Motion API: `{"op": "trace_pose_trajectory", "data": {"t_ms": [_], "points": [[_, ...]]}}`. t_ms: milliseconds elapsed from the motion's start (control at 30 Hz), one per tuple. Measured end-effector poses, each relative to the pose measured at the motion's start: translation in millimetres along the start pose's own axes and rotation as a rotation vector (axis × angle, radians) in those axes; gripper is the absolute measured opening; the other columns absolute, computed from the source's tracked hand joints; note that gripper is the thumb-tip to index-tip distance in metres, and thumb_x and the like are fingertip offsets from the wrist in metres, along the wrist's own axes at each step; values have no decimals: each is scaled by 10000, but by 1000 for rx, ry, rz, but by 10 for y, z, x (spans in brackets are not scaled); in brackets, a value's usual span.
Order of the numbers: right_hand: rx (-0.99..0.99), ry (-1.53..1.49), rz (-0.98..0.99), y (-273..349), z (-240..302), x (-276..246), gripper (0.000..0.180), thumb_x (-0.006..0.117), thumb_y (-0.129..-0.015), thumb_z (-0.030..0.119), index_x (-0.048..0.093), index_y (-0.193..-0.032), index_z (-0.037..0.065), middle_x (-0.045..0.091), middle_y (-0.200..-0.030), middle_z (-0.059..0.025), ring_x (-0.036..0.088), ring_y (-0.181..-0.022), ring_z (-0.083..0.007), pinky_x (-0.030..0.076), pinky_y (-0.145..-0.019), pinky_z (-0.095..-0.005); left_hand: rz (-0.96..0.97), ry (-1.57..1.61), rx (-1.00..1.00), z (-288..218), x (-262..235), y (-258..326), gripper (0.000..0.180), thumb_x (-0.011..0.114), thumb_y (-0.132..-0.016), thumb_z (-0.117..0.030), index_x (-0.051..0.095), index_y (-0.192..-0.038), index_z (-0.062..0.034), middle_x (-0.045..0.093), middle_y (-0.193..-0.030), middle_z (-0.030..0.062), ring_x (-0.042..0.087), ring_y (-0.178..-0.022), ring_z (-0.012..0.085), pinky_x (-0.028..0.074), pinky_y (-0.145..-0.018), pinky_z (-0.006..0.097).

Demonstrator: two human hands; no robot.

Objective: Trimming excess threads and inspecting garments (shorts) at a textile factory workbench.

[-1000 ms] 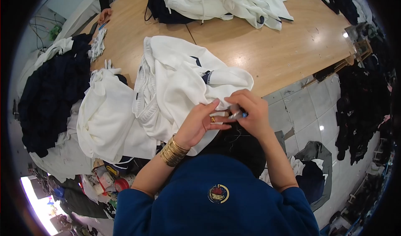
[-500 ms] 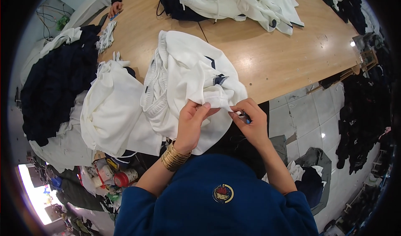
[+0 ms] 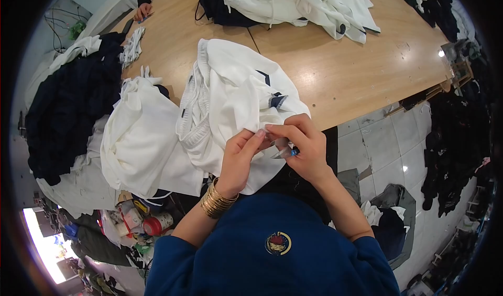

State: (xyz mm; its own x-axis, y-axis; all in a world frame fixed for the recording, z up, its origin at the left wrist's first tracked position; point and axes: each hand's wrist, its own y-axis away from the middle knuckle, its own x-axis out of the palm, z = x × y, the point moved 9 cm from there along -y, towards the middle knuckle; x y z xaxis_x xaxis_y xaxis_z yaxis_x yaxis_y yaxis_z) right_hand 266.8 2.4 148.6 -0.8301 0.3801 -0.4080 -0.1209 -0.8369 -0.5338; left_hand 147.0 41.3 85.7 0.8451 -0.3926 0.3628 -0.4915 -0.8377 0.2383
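Note:
White trousers point(image 3: 236, 81) with an elastic waistband and small navy patches lie bunched at the table's near edge, part of them hanging over it. My left hand point(image 3: 241, 157) pinches a fold of their cloth between thumb and fingers. Close beside it, my right hand point(image 3: 306, 146) has its thumb and index fingertips at the same fold, touching the left fingertips. Within the right hand's curled fingers sit small thread snips point(image 3: 294, 151) with a blue part and pale blades, partly hidden. What exactly lies between the fingertips is too small to make out.
More white garments point(image 3: 139, 138) and a dark navy pile point(image 3: 78, 102) lie to the left. White and navy clothes point(image 3: 293, 5) are heaped at the table's far side. Another person's hand point(image 3: 142, 12) rests at the far left. A grey bag of cloth point(image 3: 401, 207) stands on the tiled floor.
My right hand has moved left and slightly up the cloth, to meet the left fingertips. The snips have turned in it, and their blades now show. My left hand has barely moved.

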Motion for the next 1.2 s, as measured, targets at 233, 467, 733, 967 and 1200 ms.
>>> {"op": "trace_pose_trajectory", "data": {"t_ms": [233,467,733,967,1200], "points": [[576,-531,28,88,-439,112,36,590,-832,42,570,-838,13,553,-770,13,485,-654,-48,365,-582,-178,-11,-21,3,-48,-17,-3,265,470,-927,-158,565,-1052,55,622,-1015,109,597,-951,159,445,-880,284],[165,-47,26,-24,-50,-121,216,635,-687,-35,606,-881,56,545,-740,-44,555,-615,-156,416,-534,-220,-11,-18,0,-63,-44,-9,261,471,-921,-142,562,-1057,62,620,-1028,117,594,-971,171,446,-876,285],[142,-60,13,3,-64,-30,154,649,-725,-45,607,-840,49,525,-698,-27,502,-597,-98,403,-556,-202,85,161,-143,90,39,-14,239,479,-914,-155,560,-1036,34,622,-1024,107,597,-975,194,427,-905,318],[292,-270,335,109,-81,62,189,691,-727,42,584,-883,49,572,-753,-33,508,-616,-99,408,-571,-208,-15,118,-93,-18,14,-21,227,481,-898,-109,540,-1055,44,616,-1023,134,617,-910,229,461,-868,360],[127,215,135,31,-40,-195,372,702,-735,274,534,-989,62,547,-789,-49,524,-679,-203,392,-635,-318,-13,50,-80,-32,17,3,260,505,-891,-110,528,-1094,50,613,-1037,124,612,-937,211,451,-869,319]]}}
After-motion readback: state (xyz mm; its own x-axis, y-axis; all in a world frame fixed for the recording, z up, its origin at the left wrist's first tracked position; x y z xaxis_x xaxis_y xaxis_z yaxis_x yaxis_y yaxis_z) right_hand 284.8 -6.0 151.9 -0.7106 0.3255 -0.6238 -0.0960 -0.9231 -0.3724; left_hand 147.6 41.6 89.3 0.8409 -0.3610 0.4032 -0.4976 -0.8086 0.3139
